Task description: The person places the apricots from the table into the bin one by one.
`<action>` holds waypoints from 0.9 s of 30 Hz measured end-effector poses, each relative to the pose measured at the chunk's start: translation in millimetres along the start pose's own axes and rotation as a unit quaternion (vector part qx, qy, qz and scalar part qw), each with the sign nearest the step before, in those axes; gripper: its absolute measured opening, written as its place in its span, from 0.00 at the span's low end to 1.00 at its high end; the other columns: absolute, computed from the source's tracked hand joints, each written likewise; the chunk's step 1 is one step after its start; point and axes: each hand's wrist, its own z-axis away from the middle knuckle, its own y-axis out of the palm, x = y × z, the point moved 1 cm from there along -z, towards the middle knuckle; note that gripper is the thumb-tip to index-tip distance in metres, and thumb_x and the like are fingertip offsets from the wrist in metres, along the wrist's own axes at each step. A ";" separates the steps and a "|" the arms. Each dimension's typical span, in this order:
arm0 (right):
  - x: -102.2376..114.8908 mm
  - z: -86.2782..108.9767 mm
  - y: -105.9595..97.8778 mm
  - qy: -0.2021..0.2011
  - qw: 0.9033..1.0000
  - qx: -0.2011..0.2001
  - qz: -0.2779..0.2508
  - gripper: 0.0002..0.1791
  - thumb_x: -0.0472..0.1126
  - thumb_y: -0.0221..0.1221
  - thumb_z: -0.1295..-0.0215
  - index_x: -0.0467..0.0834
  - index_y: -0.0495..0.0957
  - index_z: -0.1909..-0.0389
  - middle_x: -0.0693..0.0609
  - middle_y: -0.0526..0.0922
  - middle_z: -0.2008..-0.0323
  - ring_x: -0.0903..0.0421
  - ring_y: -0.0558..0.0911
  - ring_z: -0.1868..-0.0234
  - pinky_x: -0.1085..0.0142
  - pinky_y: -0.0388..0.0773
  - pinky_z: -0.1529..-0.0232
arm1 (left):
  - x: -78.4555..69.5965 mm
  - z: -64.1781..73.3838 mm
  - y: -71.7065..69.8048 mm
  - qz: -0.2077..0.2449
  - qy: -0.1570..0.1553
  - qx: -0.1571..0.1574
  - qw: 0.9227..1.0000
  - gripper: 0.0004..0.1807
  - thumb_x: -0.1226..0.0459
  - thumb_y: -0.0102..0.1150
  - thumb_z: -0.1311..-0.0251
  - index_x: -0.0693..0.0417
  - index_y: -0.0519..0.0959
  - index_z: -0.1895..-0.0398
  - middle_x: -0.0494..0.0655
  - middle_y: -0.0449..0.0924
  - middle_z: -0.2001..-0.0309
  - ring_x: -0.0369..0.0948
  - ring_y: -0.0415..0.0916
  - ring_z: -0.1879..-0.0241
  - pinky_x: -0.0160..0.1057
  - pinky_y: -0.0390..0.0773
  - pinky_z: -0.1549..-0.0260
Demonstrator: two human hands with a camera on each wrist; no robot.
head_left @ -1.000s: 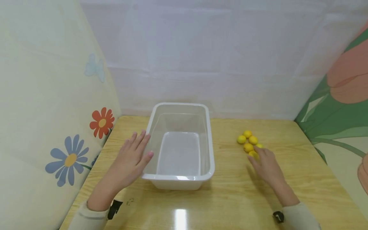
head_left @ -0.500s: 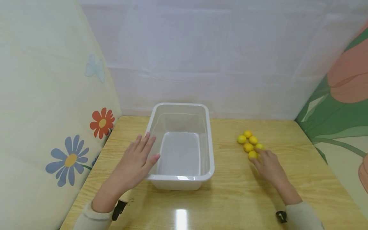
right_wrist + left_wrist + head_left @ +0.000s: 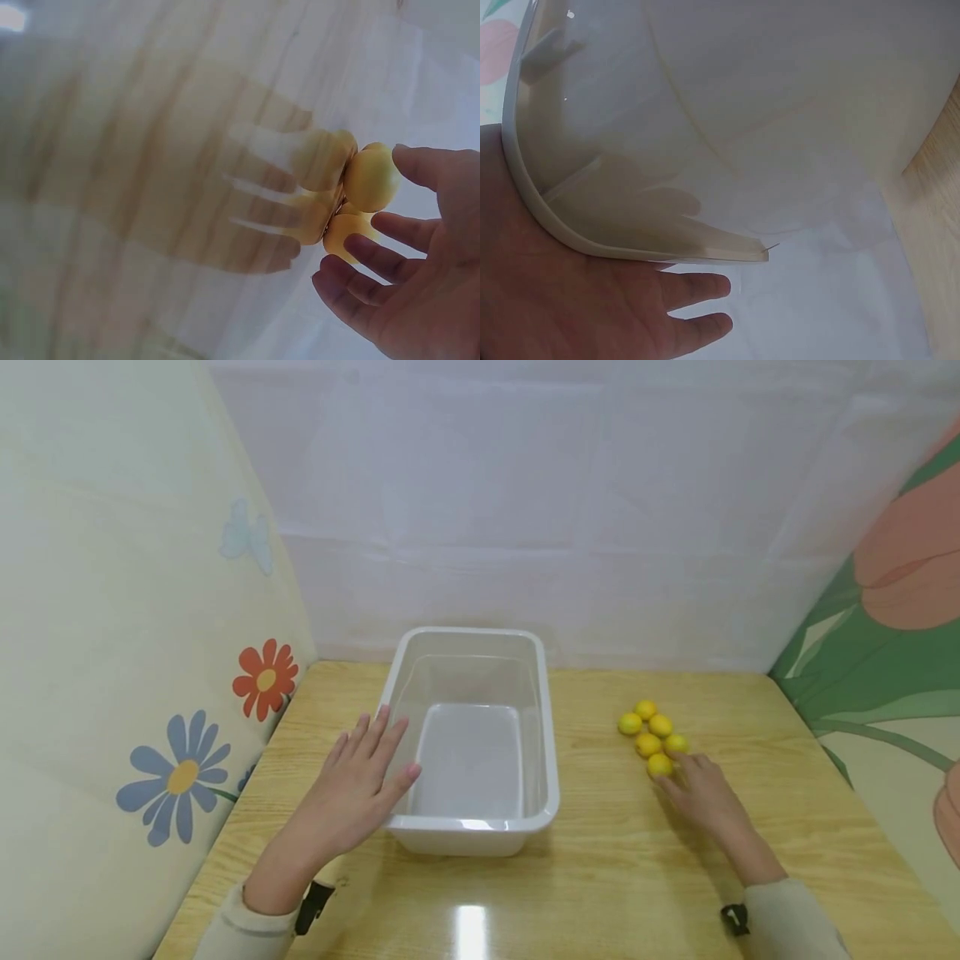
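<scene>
My left hand (image 3: 347,797) lies over the left rim of a white plastic tub (image 3: 552,752), fingers straight and spread. The left wrist view shows its palm under the tub's rim (image 3: 615,253). On the right, my right hand (image 3: 708,800) reaches to a small group of yellow lemons (image 3: 660,725). Its thumb and forefinger stand either side of the nearest lemon (image 3: 659,765). In the right wrist view the thumb tip is right at that lemon (image 3: 370,180), while the other fingers are spread and loosely bent below it.
The tub's floor (image 3: 468,760) shows bare. Everything stands on a glossy wooden table (image 3: 600,893), which mirrors the hand and lemons. A pale cloth wall (image 3: 480,510) rises behind, with flower-patterned panels (image 3: 180,777) at the sides.
My left hand has shifted slightly right, further over the tub's rim. My right hand has drawn back a little toward me, baring more of the nearest lemon. The lemons keep their places.
</scene>
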 end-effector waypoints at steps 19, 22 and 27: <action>-1.5 -10.2 -1.6 0.016 0.998 0.051 0.031 0.35 0.50 0.58 0.28 0.26 0.67 0.33 0.21 0.72 0.44 0.25 0.73 0.45 0.32 0.72 0.45 | 2.0 -1.5 2.4 -0.009 0.002 0.003 1.000 0.39 0.39 0.36 0.24 0.52 0.55 0.19 0.59 0.39 0.18 0.57 0.36 0.20 0.66 0.40 0.26; -2.0 -9.8 -2.6 0.016 0.998 0.051 0.035 0.36 0.51 0.58 0.28 0.26 0.67 0.34 0.20 0.71 0.44 0.23 0.72 0.44 0.32 0.71 0.44 | 2.1 -1.9 2.6 -0.008 0.000 0.009 1.000 0.40 0.38 0.35 0.24 0.52 0.54 0.19 0.58 0.38 0.18 0.57 0.35 0.19 0.66 0.40 0.26; -0.3 -7.6 -5.0 0.017 0.998 0.055 0.037 0.37 0.53 0.55 0.26 0.24 0.67 0.34 0.19 0.71 0.42 0.22 0.71 0.42 0.31 0.69 0.42 | 1.8 -1.2 1.9 -0.010 -0.001 0.006 1.000 0.39 0.39 0.36 0.23 0.52 0.54 0.19 0.58 0.38 0.18 0.57 0.36 0.20 0.66 0.41 0.26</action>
